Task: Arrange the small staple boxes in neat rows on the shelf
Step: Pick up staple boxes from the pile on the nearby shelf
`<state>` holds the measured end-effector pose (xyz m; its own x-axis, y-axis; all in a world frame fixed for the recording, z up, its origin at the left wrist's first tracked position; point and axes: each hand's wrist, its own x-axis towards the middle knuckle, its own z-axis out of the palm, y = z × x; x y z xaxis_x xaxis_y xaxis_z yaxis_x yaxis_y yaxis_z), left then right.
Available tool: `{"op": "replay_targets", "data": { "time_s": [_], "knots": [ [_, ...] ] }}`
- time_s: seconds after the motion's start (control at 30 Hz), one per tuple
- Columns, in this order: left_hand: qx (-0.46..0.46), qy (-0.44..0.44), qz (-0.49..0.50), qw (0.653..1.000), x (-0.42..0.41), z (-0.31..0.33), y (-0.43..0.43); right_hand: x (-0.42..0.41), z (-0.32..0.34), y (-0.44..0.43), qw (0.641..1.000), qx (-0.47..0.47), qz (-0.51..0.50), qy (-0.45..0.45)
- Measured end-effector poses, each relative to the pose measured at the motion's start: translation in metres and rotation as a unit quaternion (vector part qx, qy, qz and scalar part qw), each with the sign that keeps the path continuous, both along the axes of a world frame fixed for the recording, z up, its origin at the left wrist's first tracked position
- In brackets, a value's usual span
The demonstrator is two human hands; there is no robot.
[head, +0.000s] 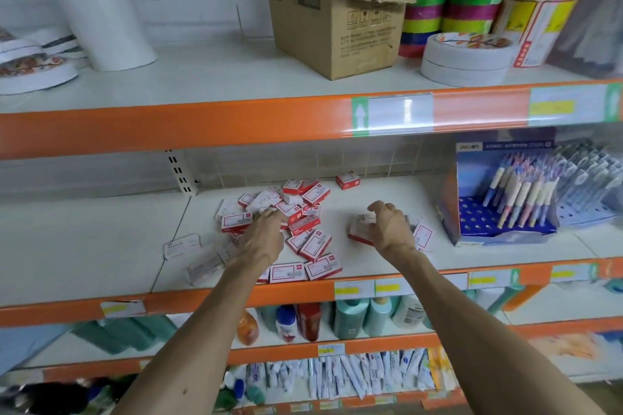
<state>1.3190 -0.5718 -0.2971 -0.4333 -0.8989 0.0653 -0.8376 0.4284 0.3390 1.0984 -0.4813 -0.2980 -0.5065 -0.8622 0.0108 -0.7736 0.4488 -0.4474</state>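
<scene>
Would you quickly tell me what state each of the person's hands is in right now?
Left hand: fingers in the pile of small red-and-white cardboard staple boxes; grip cannot be told.
Right hand: curled over more boxes; cannot be told.

A shop, a stationery and household-goods store by its stock. White metal shelves [101, 246] with orange front edges stand in tiers, and clear price-label strips [399, 113] with yellow tags run along those edges. On the top shelf, stacked rolls of neon-coloured tape [451, 7] stand beside an opened brown cardboard carton [337, 27]. Below, many identical small red-and-white cardboard staple boxes [313, 246] lie heaped, and a blue display box of pastel pens [502, 205] stands toward the right edge. Lower tiers carry plastic bottles [350, 317] and, lowest, packed white tubes [354, 374].
</scene>
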Motion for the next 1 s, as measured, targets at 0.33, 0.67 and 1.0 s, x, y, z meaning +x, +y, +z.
{"op": "replay_targets", "data": {
  "time_s": [0.33, 0.67, 1.0],
  "knots": [
    [0.016, -0.005, -0.015, 1.000, -0.005, -0.004, 0.008, -0.017, -0.003, 0.019, 0.999, 0.005, -0.041, 0.016],
    [0.017, -0.004, -0.052, 0.999, -0.032, -0.016, 0.022, -0.031, -0.009, 0.051, 0.995, 0.023, -0.091, 0.043],
    [0.017, -0.001, -0.104, 0.994, -0.072, -0.017, 0.028, -0.066, -0.006, 0.083, 0.989, 0.000, -0.143, 0.040]
  ]
}}
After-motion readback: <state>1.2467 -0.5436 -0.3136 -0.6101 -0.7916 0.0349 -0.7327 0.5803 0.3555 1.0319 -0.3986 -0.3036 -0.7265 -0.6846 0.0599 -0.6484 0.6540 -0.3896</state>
